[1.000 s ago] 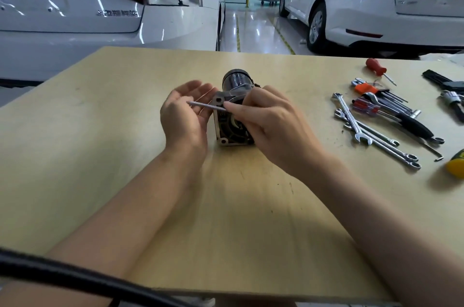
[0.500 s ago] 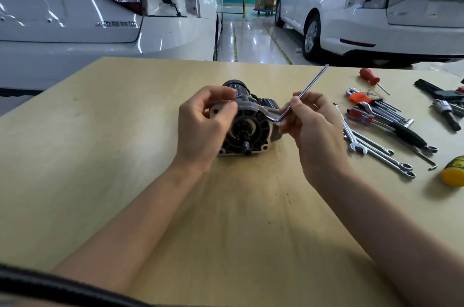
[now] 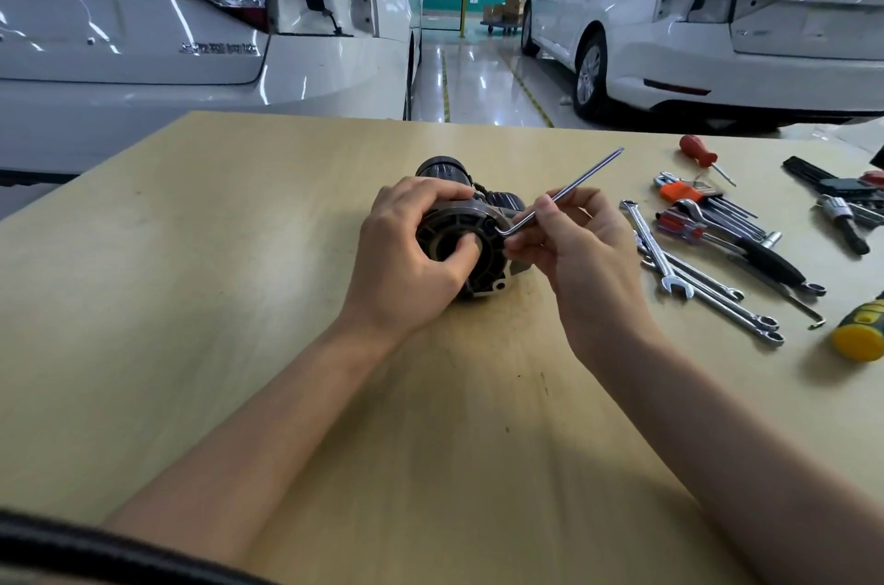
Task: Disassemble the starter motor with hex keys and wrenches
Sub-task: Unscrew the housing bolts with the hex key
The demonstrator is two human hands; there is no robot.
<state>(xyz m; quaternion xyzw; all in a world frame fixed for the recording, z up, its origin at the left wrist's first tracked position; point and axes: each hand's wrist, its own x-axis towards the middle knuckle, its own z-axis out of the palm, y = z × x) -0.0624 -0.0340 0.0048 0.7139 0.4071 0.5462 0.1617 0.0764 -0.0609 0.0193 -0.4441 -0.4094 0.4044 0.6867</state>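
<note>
Since half a second ago, my right hand [image 3: 581, 249] has brought the hex key [image 3: 559, 197] in closer, so its short bent end now sits at the right rim of the starter motor [image 3: 471, 244]; the long arm slants up and away to the right.

Head view: the motor lies on its side on the wooden table [image 3: 239, 297], end face toward me. My left hand [image 3: 406, 254] grips that end, fingers over the top, thumb pressed on the face. My right hand pinches the key near its bend. Spare wrenches [image 3: 693, 278] lie well to the right of the motor.

I judge I'm seating the key in a housing bolt; whether it is fully engaged I cannot tell. Next comes a firm turn while the left hand braces.
</note>
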